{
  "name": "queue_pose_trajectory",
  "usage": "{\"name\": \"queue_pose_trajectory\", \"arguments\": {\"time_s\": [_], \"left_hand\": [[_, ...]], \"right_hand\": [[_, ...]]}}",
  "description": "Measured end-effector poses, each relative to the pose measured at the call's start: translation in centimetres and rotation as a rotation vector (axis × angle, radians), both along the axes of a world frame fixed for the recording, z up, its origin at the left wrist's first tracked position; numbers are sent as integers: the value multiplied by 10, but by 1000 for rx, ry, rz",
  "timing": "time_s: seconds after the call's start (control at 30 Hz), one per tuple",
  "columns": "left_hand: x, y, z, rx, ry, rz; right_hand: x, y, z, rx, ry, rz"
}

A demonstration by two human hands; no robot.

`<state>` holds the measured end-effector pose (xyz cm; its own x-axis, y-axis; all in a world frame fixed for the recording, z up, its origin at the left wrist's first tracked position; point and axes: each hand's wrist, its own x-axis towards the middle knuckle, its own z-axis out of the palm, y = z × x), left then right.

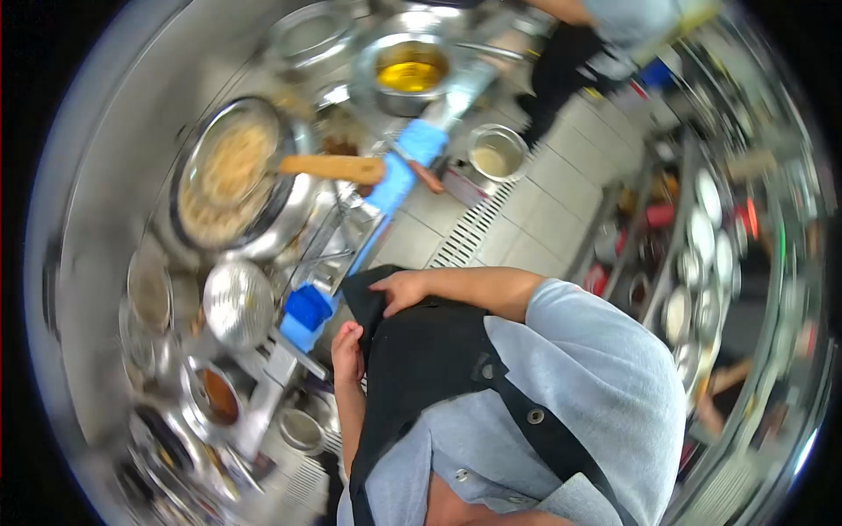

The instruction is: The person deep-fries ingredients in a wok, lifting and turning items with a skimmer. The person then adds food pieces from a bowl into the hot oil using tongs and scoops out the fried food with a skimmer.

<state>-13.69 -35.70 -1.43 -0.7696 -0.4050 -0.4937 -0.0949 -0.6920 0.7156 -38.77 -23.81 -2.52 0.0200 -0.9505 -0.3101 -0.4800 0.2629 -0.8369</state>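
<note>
I wear a black apron (421,351) over a grey shirt. At the apron's lifted upper edge, my right hand (405,290) is closed on the cloth, thumb lying against it. My left hand (348,352) is beside the apron's left edge, its fingers curled together; whether anything is in them is hidden. Close to my left hand, a bundled blue cloth (309,306) lies on the counter's blue-covered edge. Beyond it are a perforated metal skimmer (239,303) and a large wok (180,197) with pale food, crossed by a wooden handle (333,168).
A pot of yellow oil (410,74) stands at the back, and a pot (496,153) stands low beside the floor drain (465,237). Reddish sauce fills a pot (219,399) at lower left. Shelves at right hold stacked plates (702,232). Another person (570,66) is at the top.
</note>
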Motion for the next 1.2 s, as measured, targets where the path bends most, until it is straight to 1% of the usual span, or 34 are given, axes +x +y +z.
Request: {"name": "queue_pose_trajectory", "arguments": {"time_s": [0.03,0.07,0.1,0.13,0.17,0.23,0.27,0.3,0.33,0.4,0.43,0.5,0.6,0.63,0.73,0.83,0.87,0.93,1.0,1.07,1.1,1.2], "left_hand": [[-19,-2,21,0,57,-129],[-34,0,42,-5,38,-240],[-47,6,63,-13,19,-347],[-55,9,72,-26,3,-450],[-53,7,56,-49,4,-532],[-51,21,32,-124,57,-656],[-50,31,26,-156,82,-699],[-47,45,31,-119,81,-797],[-43,57,27,-141,99,-880],[-40,79,47,-156,66,-933],[-46,87,50,-198,89,-921],[-46,101,53,-270,121,-893],[-59,132,62,-652,218,-771],[-66,147,66,-462,221,-760],[-90,191,91,-432,48,-895],[-119,233,79,-583,27,-995],[-130,245,78,-745,44,-1057],[-153,273,77,-1072,89,-1168],[-172,314,76,-1075,146,-1099],[-180,331,76,-1079,190,-1028],[-191,333,68,-917,184,-1037],[-220,355,72,-984,200,-957]], "right_hand": [[18,1,22,-86,-15,-52],[31,3,24,-88,35,-52],[39,17,35,-53,14,-121],[47,30,52,-24,-9,-186],[55,43,60,4,-34,-246],[77,79,58,0,-73,-363],[90,96,54,-1,-97,-404],[108,110,46,55,-22,-493],[124,127,39,44,-78,-551],[134,157,51,-4,-161,-657],[137,164,47,6,-85,-699],[139,175,45,-5,-63,-751],[134,203,54,-58,-5,-813],[130,215,59,-81,22,-833],[115,258,66,-120,28,-869],[103,310,62,-90,28,-916],[100,329,59,-96,11,-896],[98,364,53,-150,-62,-949],[86,428,34,-280,-444,-1188],[78,482,19,-452,-652,-1526],[75,513,18,-549,-655,-1725],[60,606,27,-838,-692,-2301]]}}
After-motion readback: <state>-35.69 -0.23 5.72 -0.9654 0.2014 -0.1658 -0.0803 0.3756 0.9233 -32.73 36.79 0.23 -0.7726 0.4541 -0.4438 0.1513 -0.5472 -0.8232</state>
